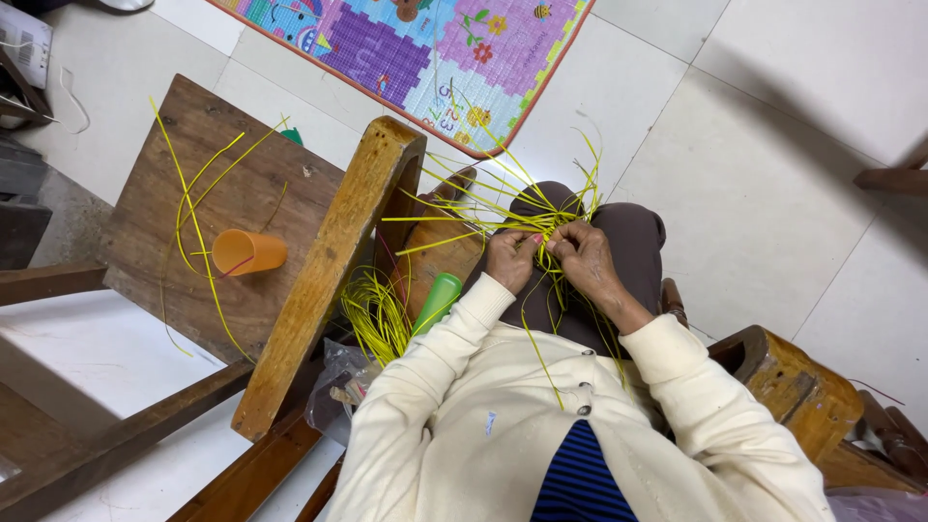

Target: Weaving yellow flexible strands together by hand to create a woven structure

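I sit on a wooden chair with a tangle of thin yellow strips over my knees. My left hand and my right hand are close together at the middle of the tangle, both pinching strips between the fingers. Loose strip ends fan out up and to the left from the hands, and a few hang down over my cream sweater. Which strip each finger grips is hidden by the fingers.
A wooden stool at left carries an orange cup on its side and a few loose yellow strips. A bundle of yellow strips and a green tube lie beside my left knee. A colourful play mat lies on the tiled floor.
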